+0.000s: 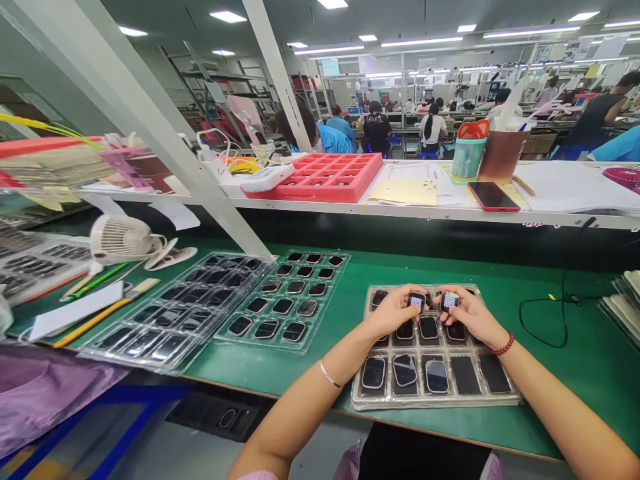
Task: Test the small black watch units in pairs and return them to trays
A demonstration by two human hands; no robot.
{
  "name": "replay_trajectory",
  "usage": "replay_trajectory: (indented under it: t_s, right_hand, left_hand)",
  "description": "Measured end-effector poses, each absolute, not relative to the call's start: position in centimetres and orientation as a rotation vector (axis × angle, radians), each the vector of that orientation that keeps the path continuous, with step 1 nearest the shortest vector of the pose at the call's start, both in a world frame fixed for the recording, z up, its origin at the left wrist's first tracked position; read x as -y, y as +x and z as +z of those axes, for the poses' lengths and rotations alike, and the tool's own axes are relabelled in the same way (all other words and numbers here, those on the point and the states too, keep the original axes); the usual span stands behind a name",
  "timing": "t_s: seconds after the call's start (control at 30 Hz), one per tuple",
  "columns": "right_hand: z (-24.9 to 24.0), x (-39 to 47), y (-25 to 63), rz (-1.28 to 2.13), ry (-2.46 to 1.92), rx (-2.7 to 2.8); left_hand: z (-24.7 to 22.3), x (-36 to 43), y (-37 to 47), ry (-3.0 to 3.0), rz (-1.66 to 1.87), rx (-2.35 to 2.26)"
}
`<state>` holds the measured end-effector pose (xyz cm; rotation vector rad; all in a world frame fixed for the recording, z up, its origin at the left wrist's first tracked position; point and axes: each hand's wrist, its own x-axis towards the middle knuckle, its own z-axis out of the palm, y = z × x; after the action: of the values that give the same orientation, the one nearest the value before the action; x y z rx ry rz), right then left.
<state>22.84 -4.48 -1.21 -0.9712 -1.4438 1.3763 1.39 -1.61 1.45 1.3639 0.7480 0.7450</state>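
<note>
My left hand (395, 311) is closed on a smartwatch body (417, 301) whose lit screen shows a QR-like code. A second smartwatch body (449, 302), its screen lit the same way, is pinched in my right hand (467, 311). Both are held side by side, a small gap apart, above a clear plastic tray (435, 402). Dark-screened watch bodies, such as this one (437, 376), sit in several of the tray's pockets. Two front pockets at the right (480, 375) hold no watch. My hands hide part of the back rows.
Left of my tray lie another tray of watch bodies (287, 343) and a stack of clear trays (185, 357). Farther left are a small white fan (123, 239) and a yellow-handled brush (95, 323). A shelf ahead bears a red foam tray (320, 193) and a phone (494, 197). A black cable (543, 300) lies at right.
</note>
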Motion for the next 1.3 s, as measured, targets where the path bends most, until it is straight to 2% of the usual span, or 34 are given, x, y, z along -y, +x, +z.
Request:
replay_trajectory:
  t_s: [0.4,1.3]
  right_hand:
    - [-1.1,4.5,23.4,1.573,-0.936,1.204]
    - [-0.6,4.7,23.2,1.531,-0.967,1.501]
  left_hand:
    - [0.6,0.9,1.0,1.338,0.726,-0.667]
    - [0.4,1.1,0.7,1.315,0.630,-0.599]
